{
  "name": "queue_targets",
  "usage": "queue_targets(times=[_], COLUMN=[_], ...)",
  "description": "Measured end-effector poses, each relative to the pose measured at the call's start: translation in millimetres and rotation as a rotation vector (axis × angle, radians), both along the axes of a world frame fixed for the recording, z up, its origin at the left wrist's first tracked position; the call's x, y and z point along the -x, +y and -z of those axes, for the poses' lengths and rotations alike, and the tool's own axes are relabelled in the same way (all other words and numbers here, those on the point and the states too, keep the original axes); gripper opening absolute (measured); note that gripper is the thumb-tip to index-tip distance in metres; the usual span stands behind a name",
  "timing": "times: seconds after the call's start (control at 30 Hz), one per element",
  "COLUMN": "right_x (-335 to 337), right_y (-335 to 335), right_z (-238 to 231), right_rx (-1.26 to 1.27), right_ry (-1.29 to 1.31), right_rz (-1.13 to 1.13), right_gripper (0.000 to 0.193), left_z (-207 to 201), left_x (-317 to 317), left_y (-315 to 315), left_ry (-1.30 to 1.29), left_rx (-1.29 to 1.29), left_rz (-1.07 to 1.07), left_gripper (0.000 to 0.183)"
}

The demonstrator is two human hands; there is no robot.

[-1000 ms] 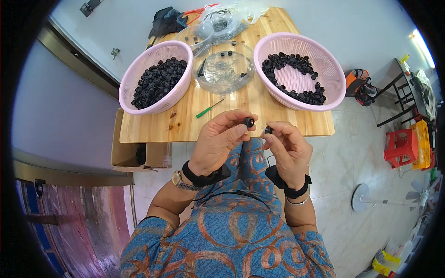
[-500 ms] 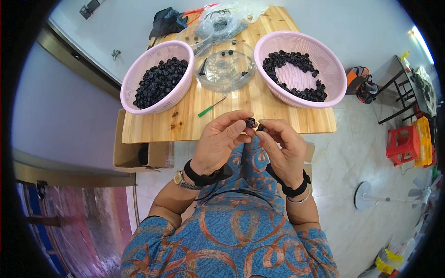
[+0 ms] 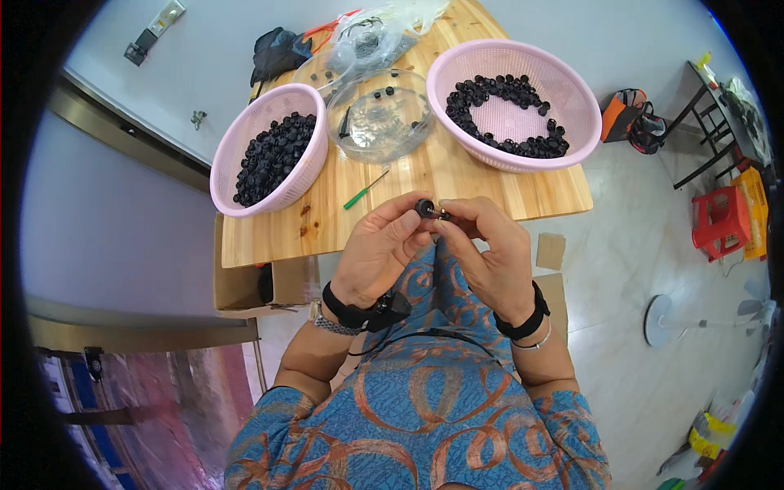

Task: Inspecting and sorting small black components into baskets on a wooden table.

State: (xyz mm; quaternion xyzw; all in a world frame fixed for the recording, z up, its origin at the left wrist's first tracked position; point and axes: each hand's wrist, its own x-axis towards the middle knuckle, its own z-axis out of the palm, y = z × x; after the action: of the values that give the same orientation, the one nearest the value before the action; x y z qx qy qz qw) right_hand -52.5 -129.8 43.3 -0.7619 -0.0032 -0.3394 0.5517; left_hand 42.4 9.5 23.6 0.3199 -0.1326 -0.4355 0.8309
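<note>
My left hand [image 3: 371, 249] pinches a small round black plastic part [image 3: 424, 207] between thumb and fingers, just off the table's near edge. Close against it, my right hand [image 3: 496, 251] grips a smaller dark piece [image 3: 443, 215], mostly covered by the fingertips. A thin bit shows between the two pieces; whether they are joined I cannot tell. Black parts [image 3: 273, 155] like these fill much of the left pink basket [image 3: 314, 167]. In the right pink basket [image 3: 581, 90], more of them lie in a ring around a bare patch of its bottom.
A green-handled screwdriver [image 3: 356, 198] lies on the wooden table [image 3: 392, 184] beyond my hands. Behind it stands a clear round tray [image 3: 377, 147] with a few black pieces. Plastic bags [image 3: 384, 41] sit at the back. An open cardboard box [image 3: 245, 286] is below the table's left side.
The black part in my left hand has turned, and my right hand has brought its piece up against it. The whole view has shifted and tilted slightly.
</note>
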Motion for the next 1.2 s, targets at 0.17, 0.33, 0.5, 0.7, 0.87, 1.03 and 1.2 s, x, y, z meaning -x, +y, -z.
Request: queue_targets(times=[0.17,0.33,0.5,0.7,0.87,1.03,1.2], right_x=[0.7,0.5,1.1,4.0,5.3,8.7,9.8], right_y=[-0.2,-3.2,-2.6,-5.1,-2.7,-1.9,-6.2], right_z=[-2.8,0.1,-0.6,1.0,-0.5,-1.4,0.4], right_rx=[0.03,0.09,0.128,0.177,0.146,0.023,0.157], right_ry=[-0.01,-0.006,0.0,0.026,0.031,0.113,0.084], right_rz=[0.028,0.043,0.046,0.063,0.066,0.042,0.039], right_gripper=[0.018,0.017,0.017,0.017,0.017,0.014,0.014], left_z=[2.5,2.1,4.2,2.5,3.2,-2.0,-5.7], left_x=[-0.3,0.3,0.0,4.3,6.1,7.7,8.2], left_y=[-2.8,-3.0,-2.8,-6.3,-4.9,-4.6,-4.1], left_ry=[0.06,-0.058,-0.12,-0.212,-0.312,-0.406,-0.49], left_rx=[0.024,-0.02,-0.054,-0.113,-0.169,-0.231,-0.281], left_rz=[-0.023,-0.043,-0.047,-0.064,-0.102,-0.136,-0.134], left_gripper=[0.027,0.027,0.026,0.026,0.026,0.026,0.023])
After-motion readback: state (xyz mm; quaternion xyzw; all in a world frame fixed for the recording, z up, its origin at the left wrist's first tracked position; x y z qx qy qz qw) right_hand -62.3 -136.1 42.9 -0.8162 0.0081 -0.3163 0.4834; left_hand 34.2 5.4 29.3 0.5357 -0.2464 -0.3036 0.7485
